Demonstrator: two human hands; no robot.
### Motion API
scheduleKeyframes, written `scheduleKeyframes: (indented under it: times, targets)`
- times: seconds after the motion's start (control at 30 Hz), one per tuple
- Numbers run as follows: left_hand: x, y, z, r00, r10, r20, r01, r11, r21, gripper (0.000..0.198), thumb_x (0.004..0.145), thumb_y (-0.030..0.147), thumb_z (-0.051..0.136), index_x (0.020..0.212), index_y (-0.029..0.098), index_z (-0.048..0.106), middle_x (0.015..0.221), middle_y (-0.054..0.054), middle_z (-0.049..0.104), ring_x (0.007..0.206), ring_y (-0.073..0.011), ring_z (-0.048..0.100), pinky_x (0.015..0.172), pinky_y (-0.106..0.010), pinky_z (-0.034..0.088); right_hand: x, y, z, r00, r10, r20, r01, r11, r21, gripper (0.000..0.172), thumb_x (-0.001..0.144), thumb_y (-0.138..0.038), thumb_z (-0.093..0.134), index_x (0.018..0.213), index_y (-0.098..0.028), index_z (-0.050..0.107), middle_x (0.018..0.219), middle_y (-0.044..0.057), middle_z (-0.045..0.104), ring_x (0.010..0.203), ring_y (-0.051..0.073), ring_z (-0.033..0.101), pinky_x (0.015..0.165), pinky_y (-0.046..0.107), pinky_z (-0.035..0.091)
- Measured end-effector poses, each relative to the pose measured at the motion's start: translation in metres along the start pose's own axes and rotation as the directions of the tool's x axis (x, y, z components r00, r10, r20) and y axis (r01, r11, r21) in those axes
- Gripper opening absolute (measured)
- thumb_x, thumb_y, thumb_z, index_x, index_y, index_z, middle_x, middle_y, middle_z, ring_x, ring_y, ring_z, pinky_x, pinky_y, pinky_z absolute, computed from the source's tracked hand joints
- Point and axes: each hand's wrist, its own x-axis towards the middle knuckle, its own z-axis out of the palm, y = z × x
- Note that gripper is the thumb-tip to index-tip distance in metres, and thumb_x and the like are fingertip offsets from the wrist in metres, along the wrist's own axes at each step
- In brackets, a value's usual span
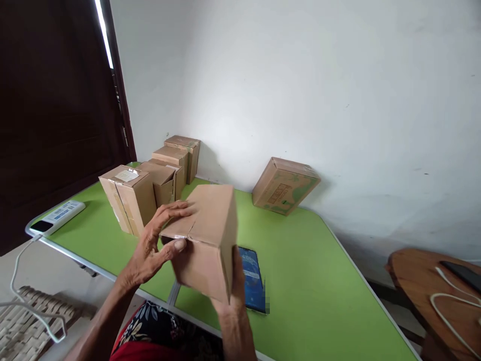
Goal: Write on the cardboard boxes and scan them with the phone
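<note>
A plain brown cardboard box (205,260) is held up, tilted, over the front part of the green folding table (308,291). My left hand (156,245) grips its left side, with the thumb on the front edge near a strip of clear tape and the fingers across the top. On the right side, my right hand (237,286) supports it from below; most of its fingers are hidden behind the box. A smartphone (253,281) with its screen lit lies on the table just right of the box.
Several cardboard boxes (130,198) stand in a row at the back left. A printed carton (287,188) leans against the wall. A white device (58,215) with a cable lies at the left edge. A wooden stool (424,286) stands to the right.
</note>
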Motion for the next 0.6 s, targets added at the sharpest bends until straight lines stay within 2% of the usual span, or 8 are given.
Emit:
scheduleKeyframes:
  times: [0.1,0.2,0.27,0.3,0.4,0.47,0.53,0.6]
  targets:
    - [0.021,-0.007,0.025,0.99,-0.072,0.124,0.071,0.997,0.011,0.063,0.094,0.071,0.065,0.142,0.029,0.067,0.153,-0.012,0.058,0.144,-0.0377,0.051,0.121,-0.06,0.041,0.019,-0.033,-0.038,0.992,-0.018,-0.122,0.021,1.0,0.022,0.087,0.074,-0.083,0.071,0.132,-0.018,0.07,0.112,0.011,0.08,0.102,0.034,0.075,0.088,0.051,0.063]
    - [0.052,-0.026,0.08,0.923,-0.175,0.343,0.185,0.983,0.004,0.076,0.091,0.074,0.066,0.148,0.025,0.061,0.147,-0.016,0.059,0.13,-0.0372,0.06,0.111,-0.058,0.051,0.029,-0.069,-0.082,0.918,-0.287,-0.272,0.236,0.95,-0.204,0.109,0.067,-0.065,0.088,0.158,-0.024,0.044,0.142,0.012,0.066,0.12,0.032,0.067,0.099,0.047,0.058]
    - [0.075,-0.039,0.129,0.866,-0.197,0.46,0.209,0.978,0.025,0.074,0.091,0.076,0.062,0.141,0.021,0.066,0.132,-0.016,0.064,0.118,-0.0362,0.064,0.105,-0.056,0.053,0.032,-0.086,-0.108,0.797,-0.508,-0.327,0.305,0.806,-0.507,0.121,0.068,-0.061,0.089,0.166,-0.024,0.03,0.159,0.017,0.049,0.133,0.036,0.058,0.104,0.051,0.055]
    - [0.085,-0.045,0.155,0.851,-0.218,0.478,0.237,0.971,0.021,0.073,0.092,0.076,0.06,0.137,0.019,0.068,0.127,-0.016,0.066,0.116,-0.0363,0.064,0.107,-0.056,0.052,0.035,-0.09,-0.119,0.722,-0.601,-0.343,0.274,0.703,-0.657,0.125,0.069,-0.063,0.088,0.168,-0.02,0.025,0.162,0.022,0.042,0.139,0.039,0.052,0.108,0.055,0.053]
    - [0.106,-0.054,0.225,0.838,-0.232,0.493,0.274,0.962,-0.013,0.082,0.093,0.075,0.057,0.154,0.021,0.054,0.145,-0.017,0.059,0.14,-0.0412,0.051,0.122,-0.062,0.04,0.052,-0.084,-0.145,0.469,-0.808,-0.356,0.016,0.411,-0.911,0.132,0.072,-0.07,0.083,0.167,-0.006,0.019,0.158,0.035,0.035,0.148,0.051,0.036,0.119,0.07,0.039]
    - [0.114,-0.056,0.258,0.821,-0.23,0.523,0.292,0.956,-0.037,0.09,0.093,0.077,0.056,0.164,0.023,0.042,0.158,-0.018,0.051,0.152,-0.0422,0.041,0.127,-0.063,0.033,0.072,-0.068,-0.153,0.341,-0.875,-0.342,-0.138,0.314,-0.939,0.127,0.077,-0.069,0.078,0.168,-0.005,0.016,0.154,0.039,0.036,0.147,0.056,0.034,0.117,0.077,0.033]
    - [0.119,-0.058,0.278,0.801,-0.213,0.559,0.305,0.949,-0.075,0.092,0.096,0.081,0.049,0.167,0.024,0.037,0.164,-0.017,0.046,0.154,-0.0385,0.042,0.128,-0.058,0.035,0.095,-0.049,-0.154,0.31,-0.882,-0.355,-0.183,0.311,-0.932,0.117,0.087,-0.065,0.069,0.17,-0.009,0.009,0.155,0.039,0.033,0.147,0.058,0.032,0.114,0.081,0.033]
    - [0.126,-0.064,0.287,0.808,-0.201,0.553,0.325,0.936,-0.136,0.093,0.094,0.083,0.05,0.166,0.024,0.038,0.163,-0.016,0.048,0.151,-0.035,0.047,0.125,-0.051,0.042,0.115,-0.032,-0.148,0.353,-0.857,-0.375,-0.158,0.34,-0.927,0.104,0.095,-0.06,0.057,0.171,-0.013,0.004,0.159,0.038,0.029,0.151,0.057,0.027,0.114,0.081,0.03]
